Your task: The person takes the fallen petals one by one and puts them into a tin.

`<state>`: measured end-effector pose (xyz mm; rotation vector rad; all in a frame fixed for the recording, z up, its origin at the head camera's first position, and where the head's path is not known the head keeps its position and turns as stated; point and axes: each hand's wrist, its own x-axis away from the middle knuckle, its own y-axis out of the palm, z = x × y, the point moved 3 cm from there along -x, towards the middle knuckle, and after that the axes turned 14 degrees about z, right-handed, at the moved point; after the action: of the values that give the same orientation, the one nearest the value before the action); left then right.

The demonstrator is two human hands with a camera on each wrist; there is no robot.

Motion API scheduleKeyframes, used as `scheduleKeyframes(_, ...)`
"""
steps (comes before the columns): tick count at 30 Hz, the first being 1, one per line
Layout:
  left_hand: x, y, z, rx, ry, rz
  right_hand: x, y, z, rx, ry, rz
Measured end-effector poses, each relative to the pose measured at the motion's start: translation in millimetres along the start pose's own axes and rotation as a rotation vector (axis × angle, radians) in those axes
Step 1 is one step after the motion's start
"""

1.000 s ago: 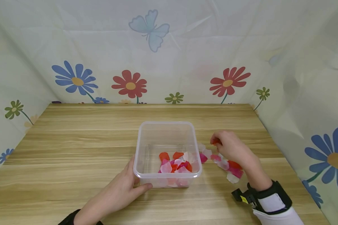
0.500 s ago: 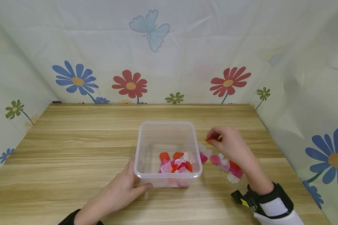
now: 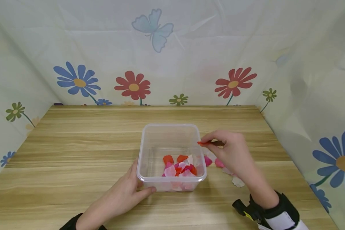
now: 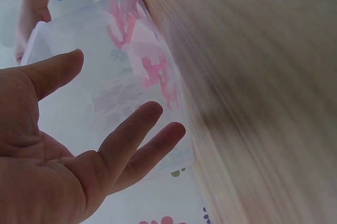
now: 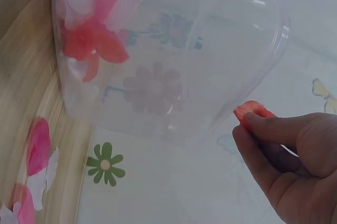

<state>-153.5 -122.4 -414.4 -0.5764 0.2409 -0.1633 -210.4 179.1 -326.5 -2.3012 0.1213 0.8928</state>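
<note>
A clear plastic box (image 3: 172, 179) stands on the table, with red, pink and white petals (image 3: 180, 167) heaped toward its near right. My left hand (image 3: 123, 188) rests against the box's left side; its fingers look straight and spread in the left wrist view. At the box's right rim my right hand (image 3: 231, 150) pinches a red petal (image 5: 253, 109) between thumb and fingertips. Beneath and beside that hand several loose petals (image 3: 238, 182) lie on the table, partly hidden by it.
The wood-grain table (image 3: 83, 143) runs back to a white curtain (image 3: 189, 48) printed with flowers and a butterfly. More curtain closes in the left and right sides. A black wrist strap (image 3: 276, 210) sits on the right forearm.
My right hand has moved left from above the loose petals to the box's right rim, carrying the red petal. The left hand and the box have stayed in place.
</note>
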Motion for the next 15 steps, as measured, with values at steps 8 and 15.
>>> scheduleKeyframes(8, 0.0, 0.2, -0.2, 0.01, 0.001, 0.005, 5, 11, -14, -0.071, -0.101, -0.084)
scheduleKeyframes(15, -0.5, 0.5, -0.4, 0.017, 0.018, 0.02, 8, 15, -17, -0.063, -0.156, -0.102)
